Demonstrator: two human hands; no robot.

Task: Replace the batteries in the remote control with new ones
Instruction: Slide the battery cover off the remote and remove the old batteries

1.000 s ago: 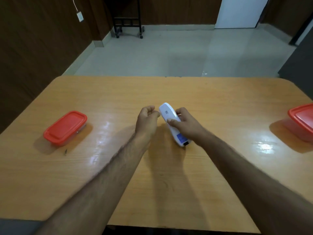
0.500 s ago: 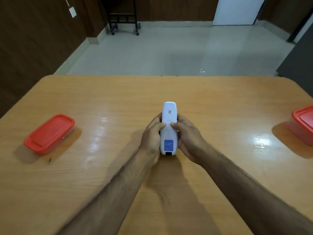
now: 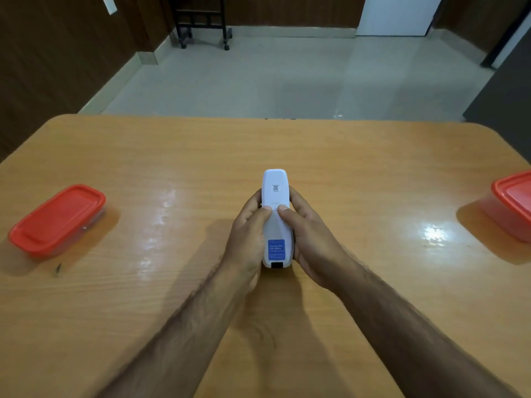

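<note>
Both hands, left hand (image 3: 249,236) and right hand (image 3: 309,236), now hold the white plastic remote control (image 3: 276,216) back-up above the wooden surface (image 3: 359,173), thumbs together on its cover, likely ready to slide it off.

Both your forearms come in from the near edge and meet in the middle. Your left hand (image 3: 247,237) and right hand (image 3: 311,239) cup the remote (image 3: 275,193) from either side, fingers curled round it, both thumbs pressed side by side on its back.
</note>
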